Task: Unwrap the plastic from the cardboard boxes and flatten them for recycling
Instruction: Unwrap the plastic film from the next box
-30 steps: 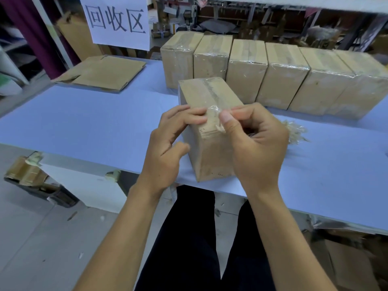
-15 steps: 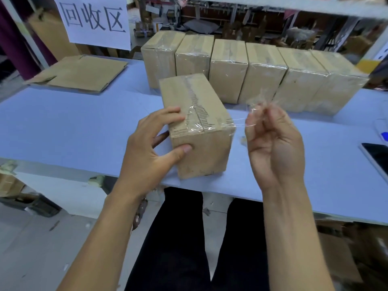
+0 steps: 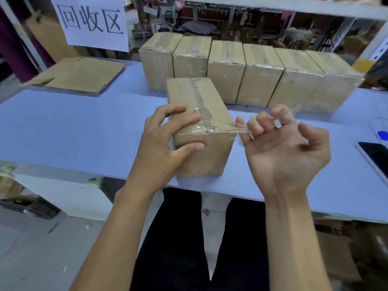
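Note:
A brown cardboard box (image 3: 199, 97) stands near the front edge of the light blue table (image 3: 73, 127), with a band of clear plastic still across its near end. My left hand (image 3: 159, 148) grips the box's near left corner, fingers on top and thumb on the front face. My right hand (image 3: 283, 152) is just right of the box, palm up, its curled fingers hooking a stretched strip of clear plastic (image 3: 241, 128) that runs from the box's right edge. Behind stands a row of several plastic-wrapped boxes (image 3: 258, 76).
A flattened cardboard sheet (image 3: 84, 74) lies at the far left under a white paper sign (image 3: 92, 22). A dark phone (image 3: 375, 156) and a white-and-blue object (image 3: 381, 131) lie at the table's right edge. Shelving stands behind the table.
My right hand has pulled the plastic off the box's top and away to the right, turning palm up. My left hand has shifted to hold the near left corner.

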